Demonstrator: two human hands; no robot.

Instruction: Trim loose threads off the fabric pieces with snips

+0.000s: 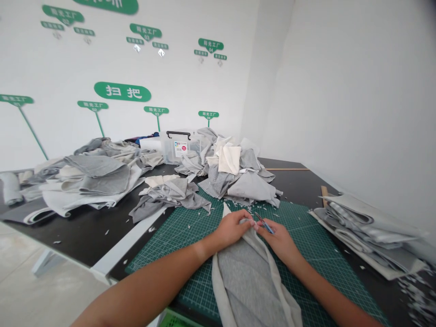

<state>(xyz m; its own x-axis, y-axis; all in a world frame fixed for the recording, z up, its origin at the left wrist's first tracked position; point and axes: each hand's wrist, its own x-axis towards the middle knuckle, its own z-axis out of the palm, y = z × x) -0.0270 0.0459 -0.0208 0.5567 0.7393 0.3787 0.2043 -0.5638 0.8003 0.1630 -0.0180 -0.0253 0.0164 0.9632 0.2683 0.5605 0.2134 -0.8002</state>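
A long piece of grey fabric [243, 277] with pale edges hangs from my fingers over the green cutting mat [184, 254] toward my body. My left hand [235, 227] pinches its top end, thumb and fingers closed. Close beside it, my right hand [275, 238] is closed, with its fingertips on the fabric edge. In that same hand sits a small pair of thread snips [267, 226] with a blue handle, its blades pointing up and to the left. The exact grip of the right fingers is partly hidden.
Heaps of grey and cream fabric pieces [98, 172] lie at the left, with another pile [231, 168] behind the mat. A clear plastic box [170, 154] stands at the back. Folded fabric [371, 231] is stacked at the right. Small scraps [415, 290] dot the black table [85, 231].
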